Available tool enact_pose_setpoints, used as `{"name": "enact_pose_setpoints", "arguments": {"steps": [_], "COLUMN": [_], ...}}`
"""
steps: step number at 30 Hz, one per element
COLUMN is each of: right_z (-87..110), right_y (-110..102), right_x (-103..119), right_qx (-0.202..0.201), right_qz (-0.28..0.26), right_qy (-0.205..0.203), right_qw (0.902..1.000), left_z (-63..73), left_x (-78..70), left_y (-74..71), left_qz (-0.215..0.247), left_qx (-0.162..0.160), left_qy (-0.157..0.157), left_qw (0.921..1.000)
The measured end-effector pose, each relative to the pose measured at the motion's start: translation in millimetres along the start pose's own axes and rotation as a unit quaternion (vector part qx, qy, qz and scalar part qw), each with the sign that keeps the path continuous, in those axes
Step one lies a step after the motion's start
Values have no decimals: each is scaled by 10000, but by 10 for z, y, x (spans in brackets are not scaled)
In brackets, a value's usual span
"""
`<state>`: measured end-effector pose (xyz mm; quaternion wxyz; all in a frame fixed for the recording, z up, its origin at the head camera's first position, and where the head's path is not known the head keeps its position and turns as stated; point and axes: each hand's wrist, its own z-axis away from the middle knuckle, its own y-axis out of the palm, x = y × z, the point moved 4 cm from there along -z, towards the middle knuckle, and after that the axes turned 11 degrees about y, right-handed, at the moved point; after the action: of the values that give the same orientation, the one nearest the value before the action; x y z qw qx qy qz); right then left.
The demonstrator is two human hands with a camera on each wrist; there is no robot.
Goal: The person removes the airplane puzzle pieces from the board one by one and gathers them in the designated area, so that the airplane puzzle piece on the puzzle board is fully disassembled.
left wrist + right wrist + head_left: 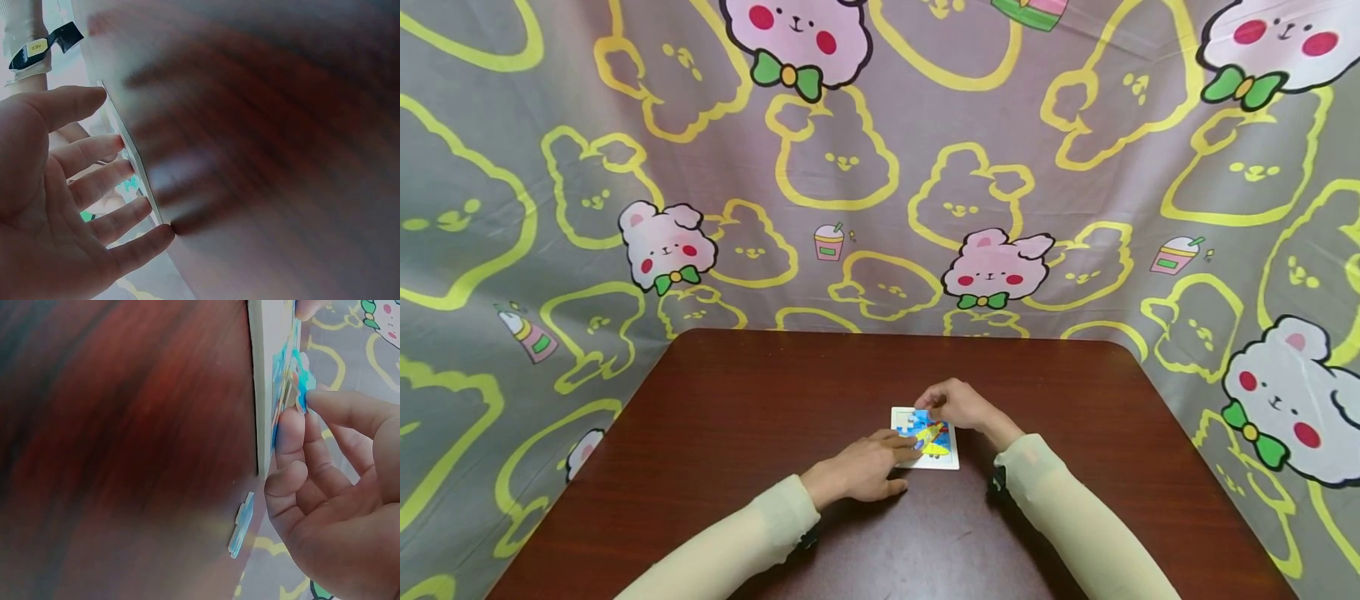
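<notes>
A jigsaw puzzle board with a white border and a blue and yellow picture lies on the table. Its upper left part shows a pale patch without picture. My left hand rests on the board's left side, fingers fairly straight and spread; the left wrist view shows its fingertips at the board's edge. Over the board's far right corner, my right hand pinches a blue puzzle piece between thumb and fingers, tilted above the picture. Another blue puzzle piece lies loose on the table beside the board, near the right hand.
The dark brown wooden table extends around the board on all sides. Behind it and along both sides hangs a grey curtain printed with cartoon bears and rabbits.
</notes>
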<state>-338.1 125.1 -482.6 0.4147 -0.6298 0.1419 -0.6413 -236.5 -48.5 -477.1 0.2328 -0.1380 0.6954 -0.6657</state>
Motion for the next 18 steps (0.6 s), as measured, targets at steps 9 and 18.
{"name": "enact_pose_setpoints", "arguments": {"steps": [9,18], "right_z": [-2,16], "right_y": [-36,-135], "right_x": [-24,-95], "right_qx": [-56,-88], "right_qz": [-246,-462], "right_qy": [87,188], "right_qw": [9996,9987], "left_z": [8,5], "left_x": [1,14], "left_y": [-6,7], "left_qz": [14,28], "left_qx": [8,83], "left_qy": [72,-53], "left_qw": [10000,9999]}}
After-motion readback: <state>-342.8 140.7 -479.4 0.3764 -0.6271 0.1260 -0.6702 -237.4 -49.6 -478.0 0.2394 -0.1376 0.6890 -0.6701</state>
